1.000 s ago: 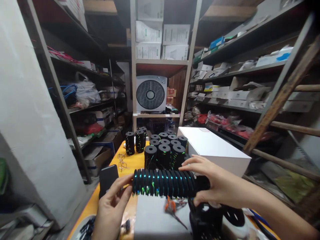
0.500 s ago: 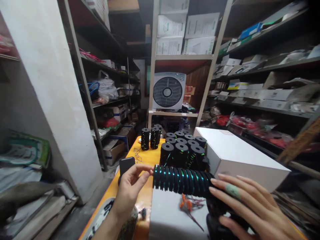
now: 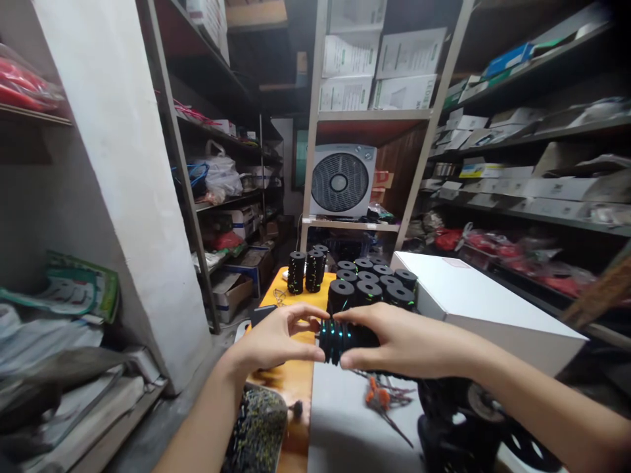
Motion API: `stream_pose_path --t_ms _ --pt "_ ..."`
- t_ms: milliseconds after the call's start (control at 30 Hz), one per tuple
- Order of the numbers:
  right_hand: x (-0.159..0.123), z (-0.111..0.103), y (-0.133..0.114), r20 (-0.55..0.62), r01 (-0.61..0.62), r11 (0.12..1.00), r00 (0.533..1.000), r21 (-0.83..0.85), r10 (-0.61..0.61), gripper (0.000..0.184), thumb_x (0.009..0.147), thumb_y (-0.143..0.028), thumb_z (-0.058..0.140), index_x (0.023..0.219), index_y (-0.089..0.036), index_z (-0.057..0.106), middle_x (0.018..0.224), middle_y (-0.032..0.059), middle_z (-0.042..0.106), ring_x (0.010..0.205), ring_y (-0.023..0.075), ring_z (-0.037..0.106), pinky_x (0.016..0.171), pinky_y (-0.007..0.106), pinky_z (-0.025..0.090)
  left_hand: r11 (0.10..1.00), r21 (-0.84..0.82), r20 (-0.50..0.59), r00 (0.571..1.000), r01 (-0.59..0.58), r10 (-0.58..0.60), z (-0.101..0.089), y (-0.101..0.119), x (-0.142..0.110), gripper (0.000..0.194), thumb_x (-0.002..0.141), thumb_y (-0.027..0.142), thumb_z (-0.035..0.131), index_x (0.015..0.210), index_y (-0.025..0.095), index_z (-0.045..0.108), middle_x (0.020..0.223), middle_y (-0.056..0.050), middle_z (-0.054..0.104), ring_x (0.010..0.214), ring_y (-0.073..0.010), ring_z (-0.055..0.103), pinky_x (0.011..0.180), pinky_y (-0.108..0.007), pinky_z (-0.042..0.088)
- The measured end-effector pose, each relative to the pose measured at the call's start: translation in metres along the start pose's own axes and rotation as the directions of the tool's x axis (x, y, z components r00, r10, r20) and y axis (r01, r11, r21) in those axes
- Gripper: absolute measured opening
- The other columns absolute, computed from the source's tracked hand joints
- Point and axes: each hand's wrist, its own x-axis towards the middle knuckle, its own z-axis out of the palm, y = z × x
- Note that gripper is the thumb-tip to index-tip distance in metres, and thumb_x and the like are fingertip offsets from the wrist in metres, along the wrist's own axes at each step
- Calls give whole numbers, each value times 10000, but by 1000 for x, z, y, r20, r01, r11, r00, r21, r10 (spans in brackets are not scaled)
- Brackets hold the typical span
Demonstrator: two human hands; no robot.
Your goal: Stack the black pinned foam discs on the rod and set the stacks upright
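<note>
A black ridged foam spool (image 3: 336,336) with shiny blue-green glints lies crosswise in front of me, above a pale surface. My left hand (image 3: 276,334) is curved round its left end, thumb below and fingers above. From the right, my right hand (image 3: 389,338) wraps over the spool with its thumb along the near side, hiding most of its length. The two index fingertips nearly meet on top. Below my right forearm stands a black machine (image 3: 446,427) with a wheel, at the spool's right end. An orange tangle with dark strands (image 3: 378,394) lies under the spool.
Several upright black spools (image 3: 369,282) stand behind my hands, beside a large white box (image 3: 493,289). More spools (image 3: 305,270) stand on the yellow tabletop (image 3: 302,420). A container of dark speckled bits (image 3: 256,430) sits at front left. Shelving and a box fan (image 3: 340,180) are beyond.
My right hand has moved left from the spool's right end to near its left end. My left hand has opened from a pinch to curve round that end. The view has shifted slightly.
</note>
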Motion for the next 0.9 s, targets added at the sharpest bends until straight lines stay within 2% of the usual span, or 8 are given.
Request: stream_pose_path --t_ms 133,267,433,533,667,767,833,900 --pt "-5 21 -6 -50 -21 997 999 -78 17 458 849 -419 673 1268 -252 598 1042 35 747 883 233 713 724 318 554 998 51 -28 999 26 -25 -2 1 0 490 560 122 870 1021 208 727 1033 -79 714 1082 -296 623 953 -445 464" --pt "-8 37 -5 -128 1 984 992 -176 -24 474 836 -353 696 1272 -260 535 1141 39 697 986 244 684 794 355 548 998 5 -100 994 55 -54 0 -1 0 472 548 147 881 959 199 654 1043 -88 703 1025 -286 660 883 -435 514" --pt "-11 52 -8 -250 5 935 963 -356 -101 493 826 -294 700 1266 -204 496 1075 86 668 880 267 665 709 412 569 997 -4 -125 989 78 -77 2 -5 0 283 618 180 838 845 168 669 883 -69 727 912 -260 680 829 -407 513" --pt "-12 62 -8 -311 18 883 933 -469 -184 514 827 -286 699 1282 -158 496 1069 117 667 870 283 658 705 426 577 997 -22 -136 988 70 -72 3 -7 -1 286 644 195 824 884 171 671 893 -60 720 923 -252 674 822 -385 509" --pt "-16 76 -2 -358 33 797 881 -603 -308 469 865 -173 628 1305 -73 501 1120 182 675 958 340 643 799 481 556 997 -36 -188 980 62 -68 7 -11 -4 319 714 294 801 968 179 645 859 -47 686 907 -228 652 801 -352 493" --pt "-19 85 2 -372 35 750 852 -661 -367 471 878 -71 567 1341 -59 480 1226 211 652 1055 376 619 862 506 521 998 -55 -232 972 28 -40 13 -15 -2 318 734 387 779 923 175 637 900 -55 671 900 -203 635 823 -325 489" --pt "-20 88 3 -373 38 740 846 -671 -382 482 877 -50 562 1350 -65 474 1271 211 635 1097 382 605 886 506 507 998 -70 -252 967 7 -25 17 -17 1 345 735 441 767 903 175 625 903 -54 659 879 -195 634 783 -306 513" --pt "-20 87 2 -371 45 753 850 -657 -374 478 882 -80 573 1349 -72 470 1254 201 644 1086 370 611 886 499 510 997 -75 -270 963 -3 -18 22 -20 3 355 770 488 722 912 180 614 882 -34 637 776 -169 638 686 -286 538"
